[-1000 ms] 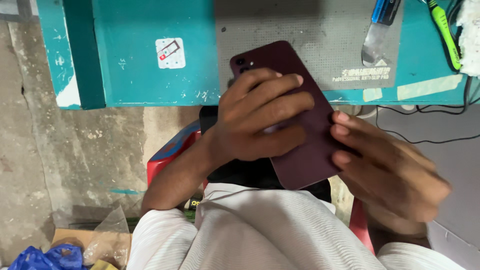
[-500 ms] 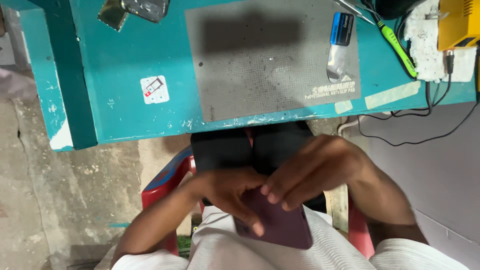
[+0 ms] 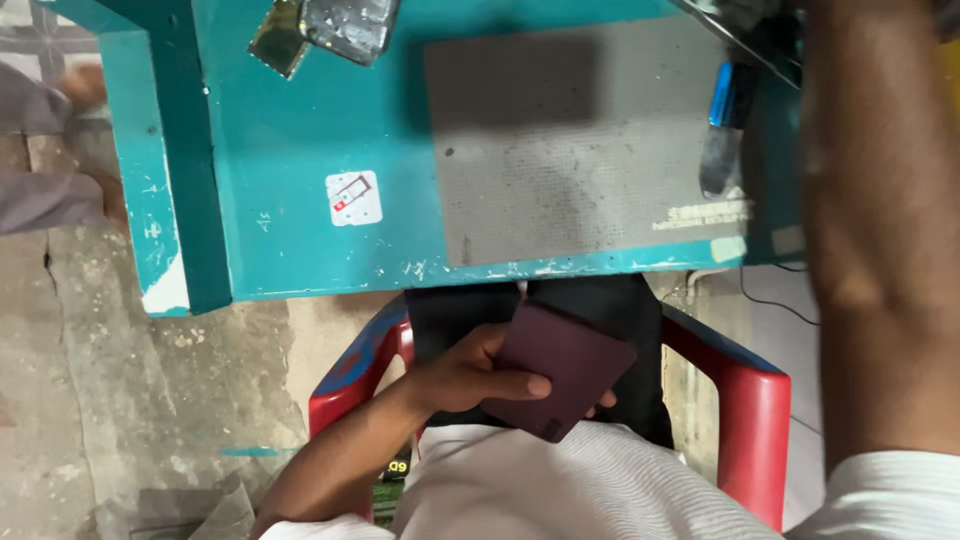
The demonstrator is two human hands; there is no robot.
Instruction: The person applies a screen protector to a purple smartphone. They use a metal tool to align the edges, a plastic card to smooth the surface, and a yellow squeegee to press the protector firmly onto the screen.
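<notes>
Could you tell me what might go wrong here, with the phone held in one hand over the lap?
1. The left hand alone grips the maroon phone by one edge, off the teal table; it could slip onto the lap or the concrete floor.
2. The right arm reaches over the table with its hand out of view, close to the blue-handled tool on the grey mat, and could knock it.

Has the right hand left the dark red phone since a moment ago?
Yes. The right arm now stretches up over the teal table, its hand out of view; only the left hand holds the phone in the lap.
</notes>
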